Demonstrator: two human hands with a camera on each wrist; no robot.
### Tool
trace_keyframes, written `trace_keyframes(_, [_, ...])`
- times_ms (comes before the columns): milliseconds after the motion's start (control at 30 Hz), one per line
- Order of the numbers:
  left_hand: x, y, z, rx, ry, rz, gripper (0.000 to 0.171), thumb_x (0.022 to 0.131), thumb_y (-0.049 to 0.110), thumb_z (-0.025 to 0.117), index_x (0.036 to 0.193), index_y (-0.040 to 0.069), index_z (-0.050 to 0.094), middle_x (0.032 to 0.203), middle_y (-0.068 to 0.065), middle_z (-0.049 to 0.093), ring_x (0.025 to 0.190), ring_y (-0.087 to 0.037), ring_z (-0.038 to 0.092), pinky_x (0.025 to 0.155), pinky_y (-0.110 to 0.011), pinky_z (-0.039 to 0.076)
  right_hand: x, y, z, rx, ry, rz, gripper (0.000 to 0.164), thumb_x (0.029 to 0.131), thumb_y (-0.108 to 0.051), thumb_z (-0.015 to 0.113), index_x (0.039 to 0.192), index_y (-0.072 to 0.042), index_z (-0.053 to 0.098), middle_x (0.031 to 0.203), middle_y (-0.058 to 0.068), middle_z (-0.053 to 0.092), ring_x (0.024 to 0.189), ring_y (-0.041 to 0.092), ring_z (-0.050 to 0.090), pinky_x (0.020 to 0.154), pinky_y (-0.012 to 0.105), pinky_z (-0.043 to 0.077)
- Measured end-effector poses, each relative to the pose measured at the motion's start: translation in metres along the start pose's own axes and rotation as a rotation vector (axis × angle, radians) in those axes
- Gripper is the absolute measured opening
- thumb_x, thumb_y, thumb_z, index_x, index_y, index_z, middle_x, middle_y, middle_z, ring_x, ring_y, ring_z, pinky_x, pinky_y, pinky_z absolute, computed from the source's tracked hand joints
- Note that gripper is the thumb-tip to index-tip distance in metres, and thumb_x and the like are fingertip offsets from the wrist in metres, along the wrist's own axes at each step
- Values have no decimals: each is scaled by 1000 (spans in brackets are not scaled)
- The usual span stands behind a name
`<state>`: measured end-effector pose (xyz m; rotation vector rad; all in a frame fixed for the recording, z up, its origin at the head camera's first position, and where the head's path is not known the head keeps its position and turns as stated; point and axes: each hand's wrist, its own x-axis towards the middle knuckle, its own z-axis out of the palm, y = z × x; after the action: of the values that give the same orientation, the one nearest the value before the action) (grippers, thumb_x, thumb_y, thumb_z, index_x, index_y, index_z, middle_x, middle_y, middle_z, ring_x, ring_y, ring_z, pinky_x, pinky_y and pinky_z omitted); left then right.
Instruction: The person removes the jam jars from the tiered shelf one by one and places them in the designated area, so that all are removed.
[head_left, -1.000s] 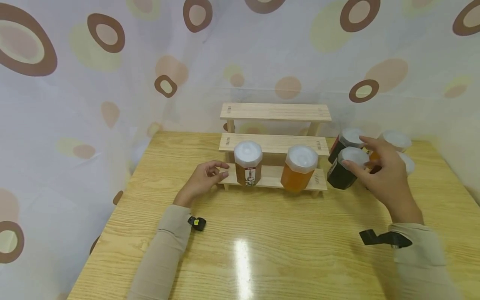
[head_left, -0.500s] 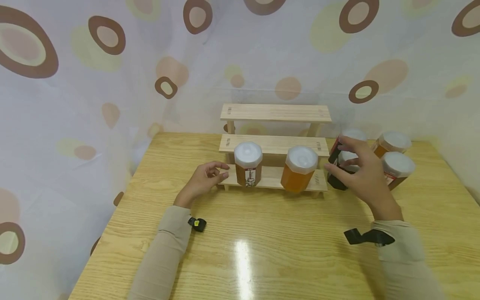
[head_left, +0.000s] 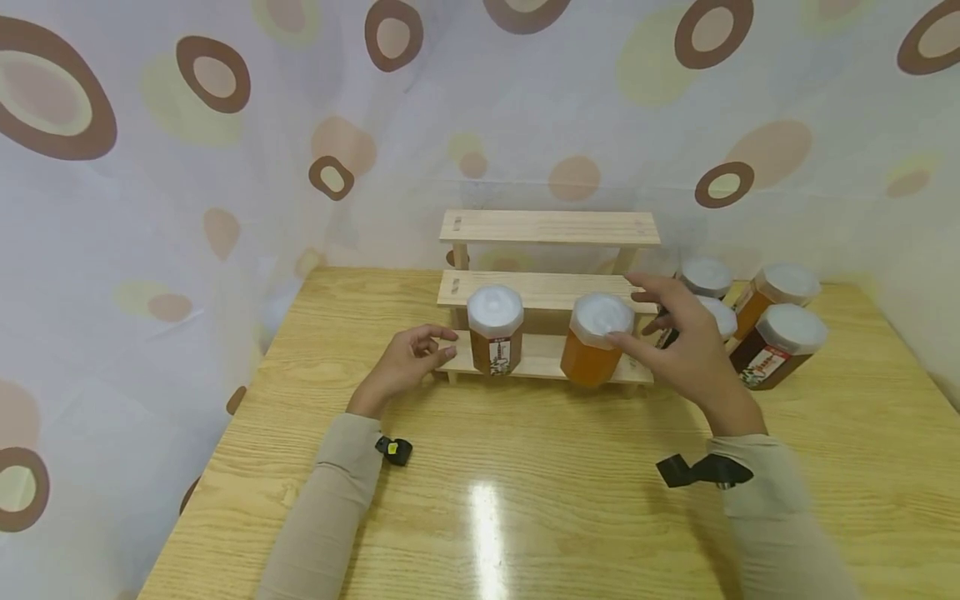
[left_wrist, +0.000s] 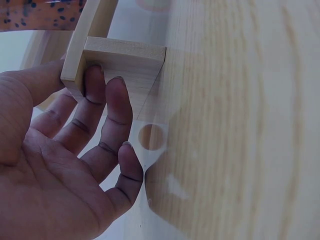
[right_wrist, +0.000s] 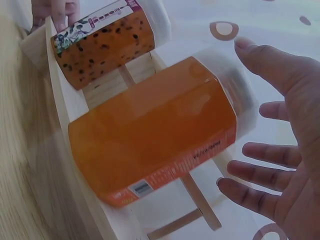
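Observation:
A three-step wooden rack (head_left: pixel 551 292) stands on the table. On its lowest step sit a jar with dark specks (head_left: pixel 496 329) at left and an orange jar (head_left: pixel 592 354) at right, both with white translucent lids. My left hand (head_left: pixel 405 367) grips the left end of the lowest step; in the left wrist view its thumb and fingers (left_wrist: pixel 92 107) lie on either side of the board. My right hand (head_left: pixel 686 342) is spread beside the orange jar's lid and holds nothing. The right wrist view shows the thumb and fingers (right_wrist: pixel 265 180) apart around the lid (right_wrist: pixel 230 95).
Right of the rack, behind my right hand, stand several more lidded jars: a dark red-brown jar (head_left: pixel 772 354), an orange one (head_left: pixel 765 304) and dark ones (head_left: pixel 701 279) partly hidden. A patterned white curtain (head_left: pixel 525 108) hangs behind the wooden table (head_left: pixel 450 500).
My right hand has moved left, away from the jars at the right and over to the orange jar on the rack. The left hand and the jars have stayed in place.

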<state>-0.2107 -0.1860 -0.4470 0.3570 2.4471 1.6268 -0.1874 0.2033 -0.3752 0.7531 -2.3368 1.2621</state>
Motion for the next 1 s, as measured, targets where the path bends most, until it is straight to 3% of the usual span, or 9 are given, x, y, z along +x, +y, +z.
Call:
trace_keyframes(167, [1, -1, 0, 3, 5, 2, 26, 102, 17, 69, 125, 6, 69, 80, -5, 58, 67, -17, 47, 64, -30, 41, 2, -4, 8, 18, -34, -1, 82, 76, 5, 89, 148, -17, 57, 136, 7, 61, 114, 10, 58, 75, 24, 53])
trace_keyframes(467, [1, 0, 0, -7, 1, -6, 30, 102, 19, 70, 129, 4, 68, 85, -10, 60, 69, -18, 47, 65, -31, 39, -1, -1, 20, -70, -39, -74, 80, 72, -1, 94, 144, -10, 61, 132, 8, 65, 100, 14, 52, 67, 25, 47])
trace_keyframes(767, [3, 2, 0, -7, -13, -19, 29, 103, 9, 66, 129, -5, 65, 83, -16, 57, 65, -18, 45, 63, -30, 39, -7, 0, 23, -128, -8, -55, 76, 73, -2, 94, 141, -8, 62, 121, 14, 67, 92, 17, 58, 66, 20, 52])
trace_keyframes(1000, [1, 1, 0, -19, -3, -9, 32, 102, 16, 68, 130, 0, 66, 83, -10, 56, 66, -15, 44, 62, -29, 38, -8, -2, 26, -97, -9, -22, 72, 76, -2, 91, 142, -6, 60, 125, 16, 65, 95, 19, 58, 64, 23, 53])
